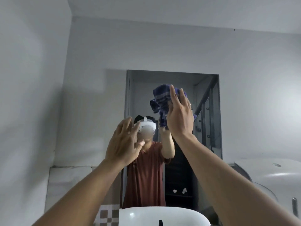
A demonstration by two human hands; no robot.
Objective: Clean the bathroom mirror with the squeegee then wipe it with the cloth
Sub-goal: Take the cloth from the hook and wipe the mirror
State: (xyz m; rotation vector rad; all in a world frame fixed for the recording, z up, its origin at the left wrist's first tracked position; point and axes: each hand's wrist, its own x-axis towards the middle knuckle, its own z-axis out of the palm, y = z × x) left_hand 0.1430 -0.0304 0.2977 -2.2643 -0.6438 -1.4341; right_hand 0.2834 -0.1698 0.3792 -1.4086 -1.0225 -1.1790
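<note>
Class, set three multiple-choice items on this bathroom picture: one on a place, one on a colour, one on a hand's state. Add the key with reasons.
1. Where is the crumpled checked cloth? A) on the floor B) against the rectangular wall mirror C) over the left forearm
2. What colour is the cloth? A) red B) dark blue with paler checks C) yellow
3. What does the left hand hold? A) a squeegee B) a bottle C) nothing
Key: 1 B, the right hand presses it on the glass; 2 B, blue checks show beside that hand; 3 C, its spread fingers are bare.
</note>
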